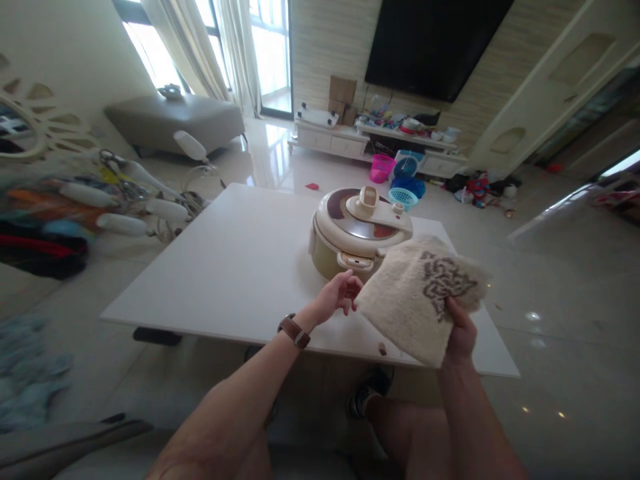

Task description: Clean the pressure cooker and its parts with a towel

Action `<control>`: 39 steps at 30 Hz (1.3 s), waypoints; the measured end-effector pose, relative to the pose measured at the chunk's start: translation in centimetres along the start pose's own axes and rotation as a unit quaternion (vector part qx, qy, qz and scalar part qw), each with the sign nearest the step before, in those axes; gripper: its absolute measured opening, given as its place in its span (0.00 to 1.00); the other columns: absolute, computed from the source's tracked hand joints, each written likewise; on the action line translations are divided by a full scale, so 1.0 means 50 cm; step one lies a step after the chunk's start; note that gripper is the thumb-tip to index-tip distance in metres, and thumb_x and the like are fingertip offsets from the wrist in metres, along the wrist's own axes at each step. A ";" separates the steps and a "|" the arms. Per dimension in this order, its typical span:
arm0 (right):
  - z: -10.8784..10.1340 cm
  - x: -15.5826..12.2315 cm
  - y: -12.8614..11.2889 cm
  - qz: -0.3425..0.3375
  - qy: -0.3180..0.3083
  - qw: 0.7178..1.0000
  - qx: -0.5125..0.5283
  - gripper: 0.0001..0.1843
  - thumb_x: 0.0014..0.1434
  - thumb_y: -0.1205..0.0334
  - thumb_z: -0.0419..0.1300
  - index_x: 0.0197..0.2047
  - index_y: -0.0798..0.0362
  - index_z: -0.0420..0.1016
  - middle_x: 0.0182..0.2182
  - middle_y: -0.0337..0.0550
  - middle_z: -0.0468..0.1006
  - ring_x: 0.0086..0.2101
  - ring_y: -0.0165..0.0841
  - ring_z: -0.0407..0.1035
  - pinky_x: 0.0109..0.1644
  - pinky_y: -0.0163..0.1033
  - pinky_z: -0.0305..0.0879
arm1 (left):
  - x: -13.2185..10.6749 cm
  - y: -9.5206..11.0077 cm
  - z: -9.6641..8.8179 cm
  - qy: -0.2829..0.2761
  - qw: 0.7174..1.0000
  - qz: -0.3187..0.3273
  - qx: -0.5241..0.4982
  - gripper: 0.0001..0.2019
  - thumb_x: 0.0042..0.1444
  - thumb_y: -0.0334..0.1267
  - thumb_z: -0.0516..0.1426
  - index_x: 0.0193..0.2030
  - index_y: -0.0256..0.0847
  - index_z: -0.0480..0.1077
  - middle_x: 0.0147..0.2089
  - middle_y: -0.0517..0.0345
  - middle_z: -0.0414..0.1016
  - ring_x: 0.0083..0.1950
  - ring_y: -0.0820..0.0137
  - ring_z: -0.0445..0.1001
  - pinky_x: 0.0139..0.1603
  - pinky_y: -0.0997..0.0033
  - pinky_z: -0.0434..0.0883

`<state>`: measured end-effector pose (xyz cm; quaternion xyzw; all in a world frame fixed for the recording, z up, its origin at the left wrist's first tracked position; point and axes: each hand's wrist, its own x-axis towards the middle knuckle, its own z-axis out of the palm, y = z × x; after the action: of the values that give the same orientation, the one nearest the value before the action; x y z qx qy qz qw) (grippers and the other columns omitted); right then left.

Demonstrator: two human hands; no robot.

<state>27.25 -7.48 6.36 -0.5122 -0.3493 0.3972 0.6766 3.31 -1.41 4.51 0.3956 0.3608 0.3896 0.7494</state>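
Observation:
A cream towel (pixel 417 297) with a brown pattern hangs over the near right part of the white table (pixel 225 267). My right hand (pixel 460 330) grips its lower right side, fingers closed on the fabric. My left hand (pixel 337 297), with a brown watch on the wrist, pinches the towel's left edge. Just behind the towel stands a beige pressure cooker (pixel 357 233) with its lid on and a handle across the top.
A grey sofa (pixel 175 120) stands at the back left, a low TV cabinet (pixel 375 143) with clutter under a wall screen at the back. Pink and blue baskets (pixel 395 177) lie on the floor behind the table. Blurred cables and clothes sit at the left.

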 end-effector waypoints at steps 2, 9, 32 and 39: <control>0.012 0.025 -0.043 -0.058 0.038 0.997 0.019 0.21 0.55 0.49 0.68 0.50 0.47 0.83 0.48 0.48 0.86 0.57 0.51 0.77 0.66 0.66 0.70 | 0.004 -0.004 -0.019 -0.005 0.997 -0.002 0.074 0.19 0.59 0.54 0.55 0.32 0.40 0.75 0.28 0.54 0.74 0.25 0.70 0.70 0.21 0.74 0.62; 0.197 0.084 -0.083 -0.230 -0.088 0.923 -0.297 0.17 0.56 0.56 0.71 0.50 0.46 0.85 0.51 0.47 0.86 0.61 0.53 0.74 0.68 0.57 0.68 | -0.015 -0.026 -0.060 0.105 0.961 0.069 0.247 0.07 0.56 0.38 0.56 0.31 0.41 0.72 0.28 0.57 0.74 0.26 0.70 0.69 0.26 0.72 0.64; 0.205 -0.051 0.162 -0.154 0.043 0.965 -0.207 0.27 0.58 0.54 0.60 0.60 0.46 0.77 0.59 0.48 0.82 0.67 0.40 0.68 0.75 0.53 0.59 | -0.021 0.021 -0.062 0.216 0.974 0.060 0.031 0.10 0.53 0.36 0.56 0.43 0.40 0.71 0.37 0.54 0.79 0.27 0.72 0.75 0.27 0.74 0.69; 0.202 -0.009 0.218 -0.020 0.172 0.975 -0.142 0.22 0.57 0.43 0.62 0.46 0.48 0.81 0.48 0.49 0.86 0.54 0.42 0.78 0.61 0.48 0.73 | -0.006 0.013 -0.063 0.221 0.974 0.048 0.017 0.11 0.51 0.36 0.57 0.42 0.40 0.71 0.37 0.56 0.78 0.27 0.73 0.75 0.28 0.74 0.69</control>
<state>16.19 -1.96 -1.94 -0.6564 -0.2912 0.2357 0.6548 0.34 -0.43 3.79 0.3294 0.5051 0.4962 0.6246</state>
